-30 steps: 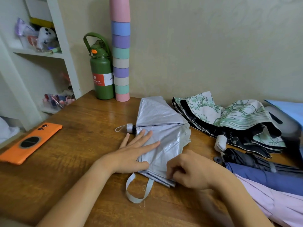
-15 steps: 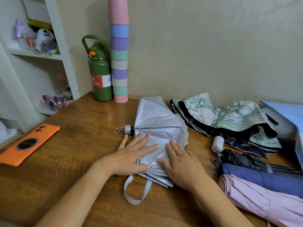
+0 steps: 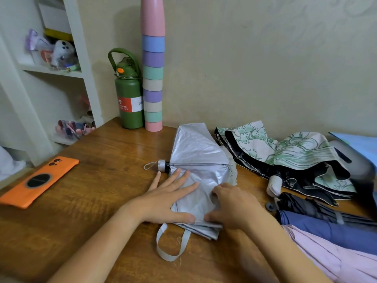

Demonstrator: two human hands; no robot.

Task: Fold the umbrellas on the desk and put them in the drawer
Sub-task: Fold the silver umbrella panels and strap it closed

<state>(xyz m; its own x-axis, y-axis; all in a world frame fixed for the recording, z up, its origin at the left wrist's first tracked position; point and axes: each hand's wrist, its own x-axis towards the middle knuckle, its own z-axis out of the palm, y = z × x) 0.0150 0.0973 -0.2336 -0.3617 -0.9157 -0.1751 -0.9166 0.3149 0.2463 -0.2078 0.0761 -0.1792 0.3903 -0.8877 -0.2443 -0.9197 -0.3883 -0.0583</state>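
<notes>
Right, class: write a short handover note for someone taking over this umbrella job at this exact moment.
Left hand: flat, pressing the silver umbrella onto the desk.
Right hand: fingers curled, gathering its cloth.
Done: nothing is finished; silver umbrella half folded, strap loose.
Left: wrap and strap it, fold the floral umbrella, then the black, blue and pink ones. No drawer is in view.

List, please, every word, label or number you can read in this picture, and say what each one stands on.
"Earth": on the red part of the label of the green bottle.
"Va", cut off by the stack of cups: on the white part of that label.
The other lines on the red part are too small to read.
Nothing else bears text.
</notes>
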